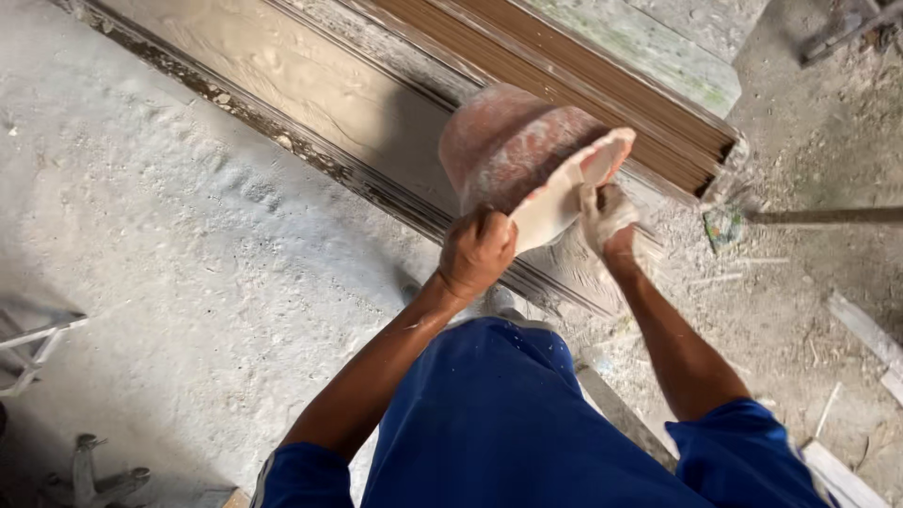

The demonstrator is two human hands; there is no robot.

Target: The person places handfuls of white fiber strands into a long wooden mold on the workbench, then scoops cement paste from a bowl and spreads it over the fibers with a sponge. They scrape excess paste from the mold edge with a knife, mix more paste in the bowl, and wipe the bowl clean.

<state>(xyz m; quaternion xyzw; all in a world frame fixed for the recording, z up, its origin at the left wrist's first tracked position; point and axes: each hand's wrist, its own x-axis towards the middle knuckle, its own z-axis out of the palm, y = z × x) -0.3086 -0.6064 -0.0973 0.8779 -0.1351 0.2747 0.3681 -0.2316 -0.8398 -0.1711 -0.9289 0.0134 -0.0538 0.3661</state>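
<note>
Left hand (pixel 477 252) clamps the rim of a tilted reddish bucket (pixel 513 141); plaster-coated right hand (pixel 607 218) grips the far rim. Best kept steady above the wet plaster strip (pixel 310 94).

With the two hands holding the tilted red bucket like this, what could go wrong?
1. The plaster-crusted red round bucket is tipped steeply, so whatever is inside might spill onto the long brown moulded panel.
2. The right hand looks coated in white paste, so its grip may slip.
3. The left hand holds only the rim.
</note>
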